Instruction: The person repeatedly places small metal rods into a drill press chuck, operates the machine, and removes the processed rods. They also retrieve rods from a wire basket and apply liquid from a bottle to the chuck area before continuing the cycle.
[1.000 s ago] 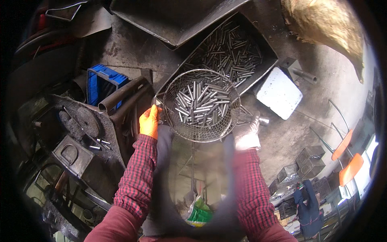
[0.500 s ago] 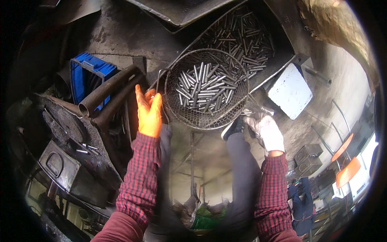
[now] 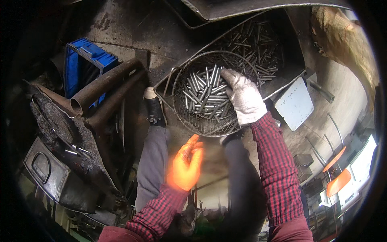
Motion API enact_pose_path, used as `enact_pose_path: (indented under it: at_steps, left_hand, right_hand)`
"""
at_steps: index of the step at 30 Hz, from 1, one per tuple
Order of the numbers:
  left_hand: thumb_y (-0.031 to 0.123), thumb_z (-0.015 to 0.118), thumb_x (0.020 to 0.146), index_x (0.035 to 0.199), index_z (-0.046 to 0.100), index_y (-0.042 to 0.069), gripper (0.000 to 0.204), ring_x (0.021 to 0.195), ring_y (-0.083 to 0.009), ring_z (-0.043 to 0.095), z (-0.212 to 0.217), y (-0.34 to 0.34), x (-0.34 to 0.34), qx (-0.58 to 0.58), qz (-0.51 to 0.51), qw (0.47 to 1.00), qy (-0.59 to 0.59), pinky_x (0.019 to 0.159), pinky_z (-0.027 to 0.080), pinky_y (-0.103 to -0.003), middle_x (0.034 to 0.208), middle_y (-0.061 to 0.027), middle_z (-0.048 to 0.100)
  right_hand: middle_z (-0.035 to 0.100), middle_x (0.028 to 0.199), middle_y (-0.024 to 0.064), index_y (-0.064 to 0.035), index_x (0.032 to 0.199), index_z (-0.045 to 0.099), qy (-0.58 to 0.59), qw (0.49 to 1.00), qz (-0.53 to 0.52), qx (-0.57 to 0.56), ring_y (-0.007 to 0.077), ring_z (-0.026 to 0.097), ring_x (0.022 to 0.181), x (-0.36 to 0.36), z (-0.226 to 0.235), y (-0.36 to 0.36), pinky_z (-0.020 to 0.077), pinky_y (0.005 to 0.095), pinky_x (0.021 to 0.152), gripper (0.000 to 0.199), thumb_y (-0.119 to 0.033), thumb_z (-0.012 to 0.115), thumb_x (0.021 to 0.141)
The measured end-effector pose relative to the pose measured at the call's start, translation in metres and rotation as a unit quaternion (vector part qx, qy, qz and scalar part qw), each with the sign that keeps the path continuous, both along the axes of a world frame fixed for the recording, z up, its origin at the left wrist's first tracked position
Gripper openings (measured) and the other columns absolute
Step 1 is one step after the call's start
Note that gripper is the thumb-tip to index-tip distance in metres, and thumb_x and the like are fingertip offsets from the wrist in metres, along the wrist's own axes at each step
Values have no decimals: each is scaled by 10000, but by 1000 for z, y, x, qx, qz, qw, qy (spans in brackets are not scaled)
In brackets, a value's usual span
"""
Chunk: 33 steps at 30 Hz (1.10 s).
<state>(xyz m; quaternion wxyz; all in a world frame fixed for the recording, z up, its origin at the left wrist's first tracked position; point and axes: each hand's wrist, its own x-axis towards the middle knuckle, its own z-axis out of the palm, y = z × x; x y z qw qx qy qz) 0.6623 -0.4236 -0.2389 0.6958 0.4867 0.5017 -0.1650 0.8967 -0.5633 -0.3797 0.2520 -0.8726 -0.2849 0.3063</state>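
Note:
A round wire-mesh basket (image 3: 215,132) holds a heap of short shiny metal pins (image 3: 204,94). My right hand (image 3: 245,99), in a whitish glove, reaches over the basket's right rim to the heap. Its forefinger and thumb are apart at the pins; the other fingers are hidden, and no pin is visibly gripped. My left hand (image 3: 185,164), in an orange glove, is below the basket's near rim, in front of my legs. Motion blurs it, but its fingers look stretched out and nothing shows in them.
Behind the basket, a dark metal bin (image 3: 291,73) contains many more pins. Rusty pipes (image 3: 105,82) and a blue crate (image 3: 89,52) stand on the left, above a lidded metal box (image 3: 44,171). A pale panel (image 3: 294,104) lies to the right.
My right hand has moved up and left from beside the basket to the pins inside it. My left hand has dropped down and right, away from the basket's left side. The view has shifted slightly.

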Motion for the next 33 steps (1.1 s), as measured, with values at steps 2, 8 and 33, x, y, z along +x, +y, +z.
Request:
enact_pose_path:
  at_steps: [2,8,33]
  left_hand:
    - [-35,590,1025,1479,515,-47,461,1190,-167,626,-6,-3,1,4,-31,999,-35,1042,503,-304,1372,-130,628]
    - [-36,620,1005,1412,562,-57,411,1218,-189,628,-4,-6,8,34,-103,992,-66,1028,515,-311,1470,-154,583]
    - [6,592,1047,1491,509,-27,453,1121,-131,631,-7,-4,14,-45,-9,999,-15,952,501,-243,1313,-107,655]
  right_hand:
    - [648,1401,168,-103,1463,576,6,1000,-16,-20,362,637,1273,-3,-7,4,523,438,1087,622,7,663,857]
    - [717,1248,185,-73,1381,643,57,995,-34,-71,356,685,1175,-2,-12,9,560,423,1017,533,22,655,857]
    - [704,1222,94,24,1343,650,330,803,-461,185,203,678,1107,-69,67,-6,564,327,956,472,14,779,889]
